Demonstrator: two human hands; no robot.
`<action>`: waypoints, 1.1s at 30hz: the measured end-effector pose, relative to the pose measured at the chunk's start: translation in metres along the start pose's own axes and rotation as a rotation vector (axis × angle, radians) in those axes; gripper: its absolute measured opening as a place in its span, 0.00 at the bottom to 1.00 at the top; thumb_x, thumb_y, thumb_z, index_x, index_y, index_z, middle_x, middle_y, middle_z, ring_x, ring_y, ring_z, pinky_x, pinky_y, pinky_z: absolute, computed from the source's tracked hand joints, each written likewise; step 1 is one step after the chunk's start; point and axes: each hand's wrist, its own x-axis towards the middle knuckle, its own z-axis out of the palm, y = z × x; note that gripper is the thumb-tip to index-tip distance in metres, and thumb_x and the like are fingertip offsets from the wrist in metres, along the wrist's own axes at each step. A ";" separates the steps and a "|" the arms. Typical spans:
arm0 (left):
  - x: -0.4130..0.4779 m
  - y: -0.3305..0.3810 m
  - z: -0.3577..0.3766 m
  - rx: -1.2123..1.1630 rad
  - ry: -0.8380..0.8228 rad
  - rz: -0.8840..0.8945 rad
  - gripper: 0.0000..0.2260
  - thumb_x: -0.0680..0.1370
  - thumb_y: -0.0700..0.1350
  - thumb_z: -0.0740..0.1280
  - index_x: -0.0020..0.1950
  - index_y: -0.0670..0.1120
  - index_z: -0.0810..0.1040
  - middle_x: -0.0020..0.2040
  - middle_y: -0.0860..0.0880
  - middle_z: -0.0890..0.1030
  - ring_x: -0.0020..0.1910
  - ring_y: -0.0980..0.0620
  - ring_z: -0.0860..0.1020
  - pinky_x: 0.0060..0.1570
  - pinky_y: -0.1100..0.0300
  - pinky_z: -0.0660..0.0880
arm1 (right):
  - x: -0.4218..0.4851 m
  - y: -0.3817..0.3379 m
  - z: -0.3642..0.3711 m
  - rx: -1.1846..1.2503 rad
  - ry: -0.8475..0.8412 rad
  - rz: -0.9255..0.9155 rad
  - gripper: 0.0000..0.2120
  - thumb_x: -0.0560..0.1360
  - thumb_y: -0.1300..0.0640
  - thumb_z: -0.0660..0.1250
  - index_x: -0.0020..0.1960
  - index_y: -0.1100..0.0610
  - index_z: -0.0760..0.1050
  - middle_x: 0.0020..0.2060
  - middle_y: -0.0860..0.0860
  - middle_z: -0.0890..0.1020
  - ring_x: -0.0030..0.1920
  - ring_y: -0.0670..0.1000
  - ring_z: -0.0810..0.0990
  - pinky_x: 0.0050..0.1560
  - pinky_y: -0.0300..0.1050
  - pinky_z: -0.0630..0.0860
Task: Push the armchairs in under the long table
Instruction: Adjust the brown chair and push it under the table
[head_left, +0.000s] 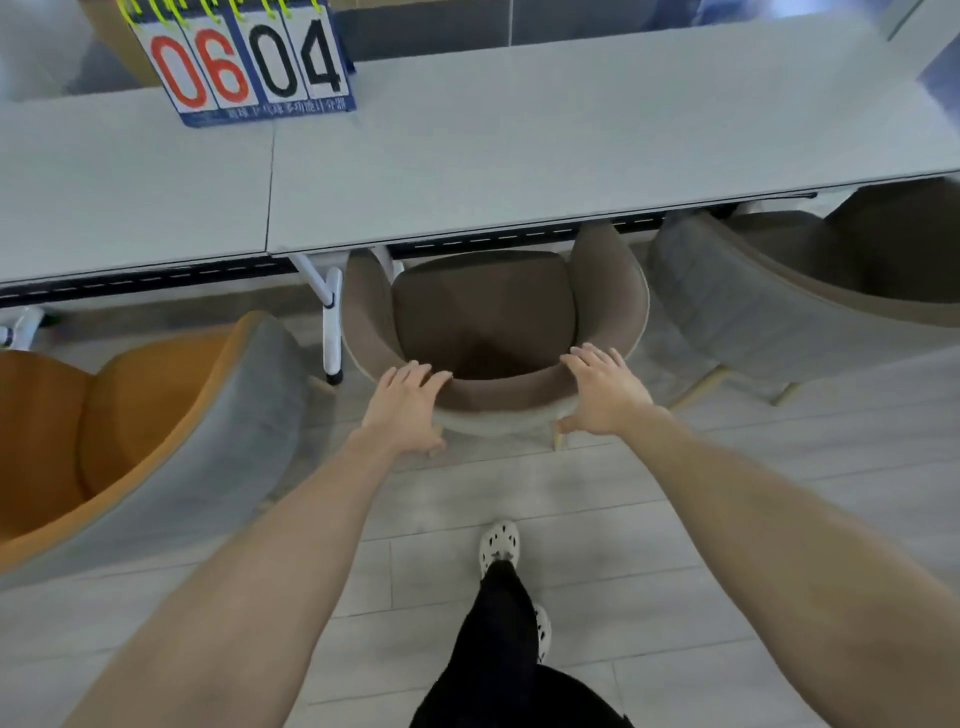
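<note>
pale plank floor (519, 493) underfoot; left hand (405, 410) and right hand (605, 397) press flat, fingers straight, on the back rim of the brown armchair (483, 312), its front under the long table (519, 156); orange armchair (130, 426) sits out from that table

Brown armchair (483, 312) partway under pale long table (519, 156); orange armchair (130, 441) out, left

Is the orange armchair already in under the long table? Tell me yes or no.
No: the orange armchair stands turned aside, its seat in full view short of the near edge of the long table.
</note>
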 end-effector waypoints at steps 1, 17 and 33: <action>0.010 -0.001 0.003 0.016 -0.026 0.004 0.53 0.65 0.64 0.80 0.85 0.55 0.59 0.83 0.46 0.64 0.83 0.43 0.59 0.83 0.43 0.53 | 0.007 0.003 0.003 -0.017 -0.029 -0.014 0.58 0.68 0.30 0.77 0.86 0.54 0.55 0.85 0.52 0.58 0.86 0.55 0.49 0.84 0.59 0.46; 0.036 0.002 0.039 -0.027 0.090 -0.041 0.31 0.64 0.46 0.80 0.65 0.59 0.78 0.55 0.54 0.80 0.60 0.47 0.76 0.76 0.47 0.59 | 0.051 0.001 0.016 -0.096 -0.104 -0.009 0.49 0.59 0.21 0.73 0.74 0.42 0.74 0.67 0.46 0.78 0.76 0.56 0.67 0.81 0.69 0.40; -0.067 0.040 0.094 -0.048 0.097 -0.043 0.24 0.69 0.54 0.80 0.63 0.61 0.76 0.55 0.56 0.79 0.61 0.49 0.74 0.74 0.49 0.57 | -0.057 -0.017 0.070 -0.084 -0.110 -0.044 0.47 0.58 0.21 0.71 0.72 0.43 0.75 0.64 0.45 0.79 0.74 0.56 0.68 0.81 0.70 0.40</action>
